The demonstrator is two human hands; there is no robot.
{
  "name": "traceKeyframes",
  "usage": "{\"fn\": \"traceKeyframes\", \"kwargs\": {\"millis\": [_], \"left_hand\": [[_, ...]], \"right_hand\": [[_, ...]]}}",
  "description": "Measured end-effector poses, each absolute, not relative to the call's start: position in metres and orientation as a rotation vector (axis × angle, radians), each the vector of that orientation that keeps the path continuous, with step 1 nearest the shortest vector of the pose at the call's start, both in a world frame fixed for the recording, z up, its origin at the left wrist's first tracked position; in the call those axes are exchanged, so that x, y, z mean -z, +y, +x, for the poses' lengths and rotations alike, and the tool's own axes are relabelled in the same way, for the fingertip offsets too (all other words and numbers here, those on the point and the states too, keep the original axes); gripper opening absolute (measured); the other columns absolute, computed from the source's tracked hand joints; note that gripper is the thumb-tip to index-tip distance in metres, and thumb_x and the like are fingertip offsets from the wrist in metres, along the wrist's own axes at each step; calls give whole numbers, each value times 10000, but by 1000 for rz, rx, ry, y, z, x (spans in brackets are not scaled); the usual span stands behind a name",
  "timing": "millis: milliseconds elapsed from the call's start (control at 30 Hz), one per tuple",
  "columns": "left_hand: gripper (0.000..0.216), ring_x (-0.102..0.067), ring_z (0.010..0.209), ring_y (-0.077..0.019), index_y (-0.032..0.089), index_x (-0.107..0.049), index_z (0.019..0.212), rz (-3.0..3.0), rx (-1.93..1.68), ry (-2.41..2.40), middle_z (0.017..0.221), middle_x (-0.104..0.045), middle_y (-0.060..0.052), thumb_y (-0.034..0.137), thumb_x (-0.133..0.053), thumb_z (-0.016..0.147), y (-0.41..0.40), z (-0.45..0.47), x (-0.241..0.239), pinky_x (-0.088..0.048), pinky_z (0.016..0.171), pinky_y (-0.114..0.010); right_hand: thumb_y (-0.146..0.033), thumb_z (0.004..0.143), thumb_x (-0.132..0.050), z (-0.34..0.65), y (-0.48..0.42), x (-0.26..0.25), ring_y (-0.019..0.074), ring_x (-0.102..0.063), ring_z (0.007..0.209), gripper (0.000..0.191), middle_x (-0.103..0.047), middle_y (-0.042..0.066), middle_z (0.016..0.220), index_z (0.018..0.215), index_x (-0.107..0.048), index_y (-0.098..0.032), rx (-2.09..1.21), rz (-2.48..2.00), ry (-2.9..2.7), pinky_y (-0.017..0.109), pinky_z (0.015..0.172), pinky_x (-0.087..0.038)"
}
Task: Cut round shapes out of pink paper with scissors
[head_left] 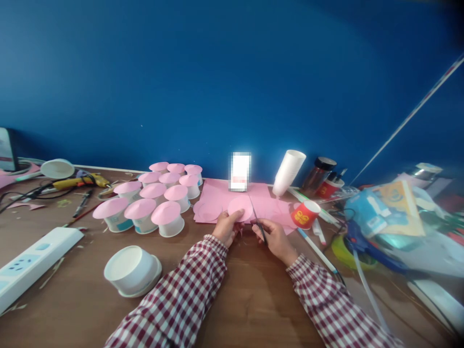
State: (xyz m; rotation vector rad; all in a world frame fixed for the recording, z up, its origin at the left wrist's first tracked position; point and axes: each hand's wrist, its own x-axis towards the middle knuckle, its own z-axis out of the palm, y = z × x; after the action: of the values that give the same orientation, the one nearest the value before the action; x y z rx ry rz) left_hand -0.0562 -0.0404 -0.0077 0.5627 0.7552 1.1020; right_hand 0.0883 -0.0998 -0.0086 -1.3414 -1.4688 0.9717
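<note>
Between thumb and fingers, my left hand (227,228) grips a round pink paper disc (240,208). My right hand (276,237) is closed on a pair of scissors (255,212), its blades pointing up along the disc's right edge. Behind and under the disc lie sheets of pink paper (213,193), some with curved cut edges. To the left stand several upturned paper cups, each topped by a shallow pink paper cone (166,212). A red paper cup with yellow print (305,215) sits just right of my right hand.
A pixelated bright screen (240,171) stands against the wall. A leaning stack of white cups (289,171) is right of it. At left are a yellow glue gun (78,181), a power strip (32,266) and white bowls (130,270). Bags and a blue tool (377,251) crowd the right.
</note>
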Motion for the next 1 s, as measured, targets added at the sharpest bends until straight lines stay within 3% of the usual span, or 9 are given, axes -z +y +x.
{"fn": "traceKeyframes", "kwargs": {"millis": [267, 1000], "left_hand": [[302, -543, 521, -78, 92, -609, 802, 633, -1125, 767, 682, -629, -45, 219, -780, 588, -41, -54, 8, -421, 433, -165], [287, -518, 520, -72, 82, -616, 800, 634, -1073, 702, 699, -623, -52, 196, -775, 590, -39, -56, 10, -405, 401, -159]], "right_hand": [[-439, 794, -598, 88, -99, 11, 104, -476, 501, 362, -490, -33, 565, 967, -631, -123, -983, -1309, -1461, 227, 469, -415], [-442, 787, -607, 88, -99, 11, 95, -451, 484, 344, -477, -40, 558, 940, -626, -135, -991, -1292, -1459, 221, 450, -408]]}}
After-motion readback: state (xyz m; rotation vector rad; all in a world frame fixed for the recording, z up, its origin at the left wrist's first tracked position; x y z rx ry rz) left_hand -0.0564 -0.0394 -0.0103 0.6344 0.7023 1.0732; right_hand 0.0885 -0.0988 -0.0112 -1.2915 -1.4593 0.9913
